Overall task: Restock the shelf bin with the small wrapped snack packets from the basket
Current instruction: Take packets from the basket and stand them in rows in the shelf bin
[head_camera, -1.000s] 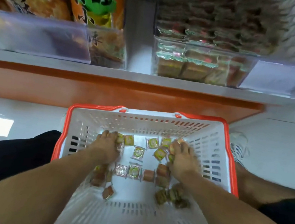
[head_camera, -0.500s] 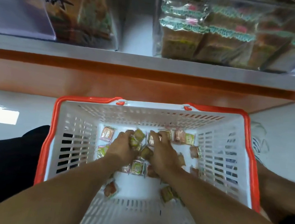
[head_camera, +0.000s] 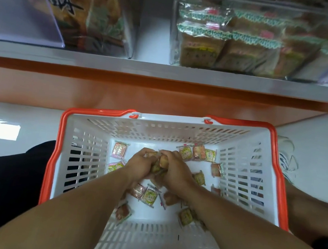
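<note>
Cupping hands (head_camera: 160,167) round jumbled packets (head_camera: 150,196)

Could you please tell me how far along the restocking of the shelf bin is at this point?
Done: the clear shelf bin already holds stacked packets. In hand: the left hand and right hand are pressed together in the basket, gripping a bunch of snack packets between them. Left: carrying that bunch up to the bin, then gathering the loose packets scattered across the basket floor.
</note>
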Available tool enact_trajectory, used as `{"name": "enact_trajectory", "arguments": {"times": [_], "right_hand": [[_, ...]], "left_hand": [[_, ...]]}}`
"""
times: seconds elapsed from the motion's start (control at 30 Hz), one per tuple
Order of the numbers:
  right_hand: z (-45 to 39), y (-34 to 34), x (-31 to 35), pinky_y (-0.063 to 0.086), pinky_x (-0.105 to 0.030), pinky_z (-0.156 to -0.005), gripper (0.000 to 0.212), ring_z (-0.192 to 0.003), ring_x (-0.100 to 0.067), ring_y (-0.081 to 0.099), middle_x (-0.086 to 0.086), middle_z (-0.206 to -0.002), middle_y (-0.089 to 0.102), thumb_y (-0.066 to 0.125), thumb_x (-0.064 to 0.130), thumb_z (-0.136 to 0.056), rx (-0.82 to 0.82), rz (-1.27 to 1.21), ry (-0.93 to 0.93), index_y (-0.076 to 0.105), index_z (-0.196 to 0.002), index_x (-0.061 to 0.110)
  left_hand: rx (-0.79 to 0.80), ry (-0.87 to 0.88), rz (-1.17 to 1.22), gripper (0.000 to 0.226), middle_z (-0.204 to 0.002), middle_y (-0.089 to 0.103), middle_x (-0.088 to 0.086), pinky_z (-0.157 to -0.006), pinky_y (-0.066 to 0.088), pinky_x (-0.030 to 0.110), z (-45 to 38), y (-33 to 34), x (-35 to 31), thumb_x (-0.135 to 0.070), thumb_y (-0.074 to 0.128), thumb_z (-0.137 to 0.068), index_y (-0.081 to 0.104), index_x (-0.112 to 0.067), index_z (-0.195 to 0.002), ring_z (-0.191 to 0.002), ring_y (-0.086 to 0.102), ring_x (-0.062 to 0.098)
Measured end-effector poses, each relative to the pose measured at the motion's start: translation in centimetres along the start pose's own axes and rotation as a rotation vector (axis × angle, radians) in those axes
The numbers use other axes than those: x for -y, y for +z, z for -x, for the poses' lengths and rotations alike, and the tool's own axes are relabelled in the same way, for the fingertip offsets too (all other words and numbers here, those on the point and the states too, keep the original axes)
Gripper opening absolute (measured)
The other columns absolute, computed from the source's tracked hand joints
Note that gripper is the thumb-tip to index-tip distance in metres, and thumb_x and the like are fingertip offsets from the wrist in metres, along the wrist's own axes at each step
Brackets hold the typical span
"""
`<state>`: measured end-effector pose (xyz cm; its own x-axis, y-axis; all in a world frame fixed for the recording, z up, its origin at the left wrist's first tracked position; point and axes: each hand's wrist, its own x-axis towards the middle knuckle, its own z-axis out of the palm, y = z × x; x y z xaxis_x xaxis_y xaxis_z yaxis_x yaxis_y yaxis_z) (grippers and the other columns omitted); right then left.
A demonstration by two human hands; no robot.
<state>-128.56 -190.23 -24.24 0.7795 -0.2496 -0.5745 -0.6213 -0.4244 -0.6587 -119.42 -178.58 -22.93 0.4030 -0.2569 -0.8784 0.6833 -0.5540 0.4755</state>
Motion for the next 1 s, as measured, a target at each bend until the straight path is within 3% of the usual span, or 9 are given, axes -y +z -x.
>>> {"name": "enact_trajectory", "arguments": {"times": [0.1,0.23,0.4,0.5,0.6,0.7,0.77,0.87,1.0], "right_hand": [[0.8,-1.6,1.3,0.051,-0.031,-0.092,0.077,-0.112,-0.021,0.059,-0.002,-0.126,0.053,0.08,0.022,-0.069,0.025,-0.037,0.018,0.051,-0.14,0.023],[2.3,-5.7,4.7,0.052,-0.028,-0.068,0.052,-0.082,-0.013,0.064,-0.001,-0.101,0.067,0.081,0.026,-0.073,0.139,0.006,0.058,0.054,-0.118,0.026],[7.0,-12.8,12.9,0.043,-0.025,-0.053,0.034,-0.062,-0.013,0.06,-0.002,-0.091,0.065,0.079,0.034,-0.083,0.276,0.326,-0.031,0.06,-0.106,0.019],[11.6,-17.8,18.8,0.049,-0.024,-0.044,0.03,-0.054,-0.016,0.07,-0.003,-0.082,0.067,0.081,0.028,-0.083,0.29,0.347,-0.162,0.061,-0.101,0.015],[16.6,-23.0,24.0,0.055,-0.031,-0.055,0.027,-0.064,-0.017,0.069,0.001,-0.08,0.068,0.083,0.022,-0.081,0.182,0.222,-0.295,0.062,-0.097,0.017],[19.9,-27.2,27.1,0.054,-0.027,-0.062,0.027,-0.071,-0.014,0.064,-0.008,-0.088,0.071,0.079,0.007,-0.083,0.016,-0.024,-0.443,0.063,-0.104,0.005],[20.9,-28.7,27.6,0.055,-0.024,-0.057,0.025,-0.067,-0.019,0.062,-0.008,-0.085,0.069,0.073,-0.004,-0.085,-0.012,-0.291,-0.476,0.062,-0.105,0.003],[20.6,-28.8,26.9,0.061,-0.032,-0.068,0.028,-0.08,-0.022,0.068,-0.006,-0.098,0.073,0.07,-0.007,-0.086,-0.186,-0.426,-0.51,0.067,-0.108,0.012],[19.0,-27.9,25.8,0.058,-0.04,-0.086,0.036,-0.107,-0.01,0.068,0.007,-0.114,0.072,0.075,0.011,-0.085,-0.372,-0.336,-0.561,0.065,-0.112,0.033]], "left_hand": [[0.066,-0.039,0.16,0.023,-0.112,0.072,0.026,-0.059,0.061,0.034,0.7,-0.4,-0.5,-0.014,0.059,-0.102,0.062,-0.007,-0.123,-0.087,0.071,0.03],[0.163,-0.111,0.172,0.016,-0.095,0.075,0.015,-0.076,0.064,0.043,2.9,-0.8,-3.1,-0.017,0.051,-0.104,0.064,-0.009,-0.11,-0.081,0.072,0.026],[0.357,-0.142,-0.032,0.03,-0.059,0.067,0.009,-0.057,0.064,0.038,9.5,-1.4,-9.4,-0.027,0.049,-0.104,0.065,-0.008,-0.087,-0.044,0.063,0.015],[0.449,-0.005,-0.27,0.029,-0.058,0.068,0.006,-0.046,0.059,0.029,15.1,-1.1,-14.0,-0.023,0.045,-0.104,0.063,-0.01,-0.085,-0.041,0.061,0.012],[0.42,0.204,-0.419,0.028,-0.081,0.074,0.011,-0.042,0.054,0.023,21.4,-0.7,-18.7,-0.02,0.05,-0.105,0.071,-0.002,-0.101,-0.057,0.065,0.017],[0.413,0.393,-0.43,0.046,-0.069,0.068,-0.001,-0.04,0.047,0.017,27.0,-0.8,-22.3,-0.02,0.043,-0.107,0.076,-0.015,-0.076,-0.046,0.061,0.004],[0.42,0.42,-0.259,0.036,-0.076,0.07,0.003,-0.046,0.056,0.023,29.8,-1.1,-24.0,-0.034,0.046,-0.106,0.072,-0.013,-0.092,-0.054,0.067,0.008],[0.459,0.437,-0.01,0.051,-0.103,0.074,0.01,-0.06,0.062,0.039,31.9,-1.9,-25.2,-0.058,0.056,-0.094,0.071,-0.015,-0.117,-0.081,0.074,0.021],[0.446,0.552,0.045,0.027,-0.104,0.075,0.013,-0.065,0.062,0.035,32.2,-1.3,-24.8,-0.032,0.078,-0.08,0.073,-0.018,-0.103,-0.085,0.075,0.019]]}}
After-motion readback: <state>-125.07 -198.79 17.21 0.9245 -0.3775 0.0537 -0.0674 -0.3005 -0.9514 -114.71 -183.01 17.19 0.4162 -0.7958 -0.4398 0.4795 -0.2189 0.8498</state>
